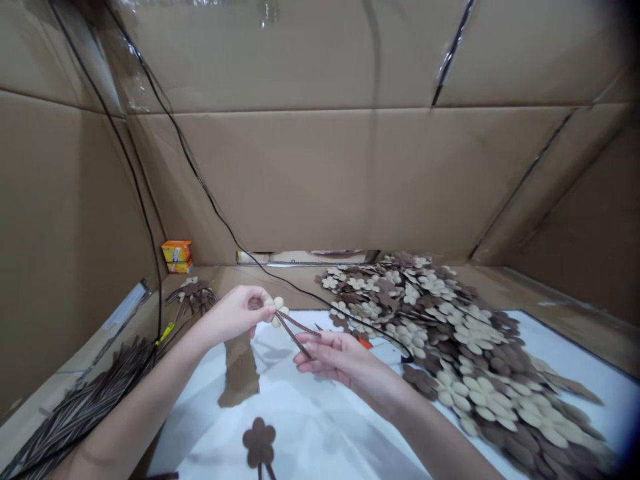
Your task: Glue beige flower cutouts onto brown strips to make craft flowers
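Observation:
My left hand (231,315) pinches a cream flower-shaped cutout (277,311) by its edge. Two narrow dark brown strips (294,331) run down from the flower towards my right hand (333,357), whose fingers close on their lower ends. Both hands are above a white sheet (320,427), and the flower's back is partly hidden by my left fingers. A large heap of cream and brown flower cutouts (440,333) lies just beyond my right hand.
A bundle of brown strips (85,400) lies at lower left, beyond it a small cluster of stemmed flowers (193,297). A brown flower (259,443) lies on the sheet. An orange-and-yellow box (177,257) stands in the corner. Cardboard walls (300,180) surround everything, and a black cable (200,193) crosses them.

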Available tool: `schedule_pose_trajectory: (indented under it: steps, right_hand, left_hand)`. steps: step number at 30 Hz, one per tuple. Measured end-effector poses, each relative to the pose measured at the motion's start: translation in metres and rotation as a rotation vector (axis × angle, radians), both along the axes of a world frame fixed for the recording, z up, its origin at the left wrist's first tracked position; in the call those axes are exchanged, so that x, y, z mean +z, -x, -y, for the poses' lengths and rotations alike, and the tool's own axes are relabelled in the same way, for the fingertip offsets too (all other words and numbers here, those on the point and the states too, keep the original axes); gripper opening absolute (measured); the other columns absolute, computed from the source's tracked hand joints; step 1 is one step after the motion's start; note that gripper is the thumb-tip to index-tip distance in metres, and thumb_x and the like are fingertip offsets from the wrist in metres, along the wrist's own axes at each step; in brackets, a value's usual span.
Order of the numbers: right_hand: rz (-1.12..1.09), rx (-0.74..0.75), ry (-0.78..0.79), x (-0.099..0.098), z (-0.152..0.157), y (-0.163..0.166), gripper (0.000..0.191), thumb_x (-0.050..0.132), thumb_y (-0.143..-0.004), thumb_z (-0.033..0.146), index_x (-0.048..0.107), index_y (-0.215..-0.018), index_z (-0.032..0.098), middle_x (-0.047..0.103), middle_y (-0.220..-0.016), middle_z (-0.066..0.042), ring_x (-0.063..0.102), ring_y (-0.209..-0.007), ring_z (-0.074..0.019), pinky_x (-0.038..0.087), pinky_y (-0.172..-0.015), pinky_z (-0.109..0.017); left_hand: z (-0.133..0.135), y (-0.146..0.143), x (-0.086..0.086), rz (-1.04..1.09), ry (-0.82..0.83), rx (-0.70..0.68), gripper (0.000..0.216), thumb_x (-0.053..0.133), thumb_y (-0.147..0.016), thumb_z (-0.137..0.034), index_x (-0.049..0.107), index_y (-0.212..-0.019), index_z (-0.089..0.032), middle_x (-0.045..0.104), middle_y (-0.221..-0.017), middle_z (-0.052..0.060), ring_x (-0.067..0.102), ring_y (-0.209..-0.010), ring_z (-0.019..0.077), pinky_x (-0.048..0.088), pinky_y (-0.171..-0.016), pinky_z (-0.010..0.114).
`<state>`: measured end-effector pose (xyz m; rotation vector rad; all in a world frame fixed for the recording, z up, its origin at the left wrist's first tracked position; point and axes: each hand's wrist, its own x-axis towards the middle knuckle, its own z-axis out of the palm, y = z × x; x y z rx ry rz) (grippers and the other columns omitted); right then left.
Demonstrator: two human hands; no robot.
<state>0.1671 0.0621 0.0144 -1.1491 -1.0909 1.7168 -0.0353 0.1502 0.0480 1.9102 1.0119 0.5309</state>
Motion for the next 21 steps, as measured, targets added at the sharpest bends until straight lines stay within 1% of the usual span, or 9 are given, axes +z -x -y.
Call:
schedule_pose_trajectory:
  steps: [3, 6, 9, 13, 17, 19, 21]
  right_hand:
    - [0.108, -0.024, -0.075, -0.003, -0.003, 0.003, 0.049, 0.071, -0.067, 0.041, 0.057, -0.105, 0.013, 0.071, -0.087, -0.008, 0.064, -0.085, -0.0217, 0.039, -0.077, -0.034]
    - [0.137, -0.035, -0.116, -0.007, -0.005, 0.005, 0.049, 0.072, -0.066, 0.042, 0.056, -0.103, 0.013, 0.071, -0.084, -0.008, 0.064, -0.083, -0.0223, 0.039, -0.076, -0.034]
    - [0.100, -0.029, -0.110, -0.011, -0.004, 0.006, 0.048, 0.071, -0.068, 0.041, 0.054, -0.103, 0.014, 0.072, -0.083, -0.008, 0.065, -0.080, -0.0208, 0.040, -0.075, -0.033]
    - [0.026, -0.022, -0.068, -0.018, -0.003, 0.008, 0.047, 0.073, -0.066, 0.040, 0.054, -0.100, 0.014, 0.072, -0.078, -0.007, 0.066, -0.073, -0.0176, 0.042, -0.075, -0.031]
    - [0.018, -0.001, -0.062, -0.021, -0.002, 0.015, 0.048, 0.073, -0.064, 0.043, 0.056, -0.096, 0.013, 0.071, -0.077, -0.008, 0.066, -0.072, -0.0174, 0.043, -0.076, -0.031]
    - [0.044, 0.017, -0.061, -0.020, -0.001, 0.015, 0.052, 0.073, -0.063, 0.046, 0.056, -0.098, 0.012, 0.070, -0.077, -0.008, 0.066, -0.073, -0.0189, 0.044, -0.078, -0.033]
    - [0.099, 0.046, -0.064, -0.016, -0.002, 0.010, 0.062, 0.074, -0.060, 0.048, 0.053, -0.106, 0.012, 0.069, -0.082, -0.010, 0.066, -0.077, -0.0204, 0.045, -0.078, -0.034]
  left_hand:
    - [-0.002, 0.001, -0.002, -0.002, -0.007, -0.009, 0.028, 0.052, -0.077, -0.042, 0.051, -0.070, -0.015, 0.067, -0.074, 0.003, 0.049, -0.041, 0.0062, 0.039, -0.042, 0.019]
    - [-0.002, 0.001, -0.001, 0.021, 0.009, -0.016, 0.027, 0.053, -0.077, -0.041, 0.051, -0.070, -0.015, 0.067, -0.074, 0.004, 0.048, -0.040, 0.0056, 0.036, -0.041, 0.018]
    - [-0.001, 0.000, 0.002, 0.055, 0.019, -0.004, 0.028, 0.054, -0.077, -0.041, 0.050, -0.070, -0.015, 0.065, -0.073, 0.004, 0.047, -0.040, 0.0054, 0.036, -0.039, 0.017]
    - [0.002, -0.001, 0.005, 0.058, -0.009, 0.032, 0.028, 0.055, -0.075, -0.041, 0.050, -0.069, -0.014, 0.059, -0.064, 0.000, 0.046, -0.039, 0.0048, 0.034, -0.038, 0.016]
    - [0.002, -0.001, 0.004, 0.065, -0.009, 0.030, 0.028, 0.055, -0.075, -0.042, 0.051, -0.071, -0.015, 0.061, -0.065, 0.000, 0.046, -0.039, 0.0056, 0.035, -0.039, 0.018]
    - [0.002, -0.001, 0.004, 0.061, -0.003, 0.018, 0.028, 0.055, -0.076, -0.042, 0.051, -0.072, -0.015, 0.062, -0.067, 0.001, 0.046, -0.039, 0.0057, 0.035, -0.039, 0.018]
    - [0.003, 0.000, 0.007, 0.055, 0.001, 0.005, 0.028, 0.055, -0.076, -0.042, 0.051, -0.071, -0.015, 0.063, -0.069, 0.002, 0.046, -0.040, 0.0055, 0.035, -0.039, 0.018]
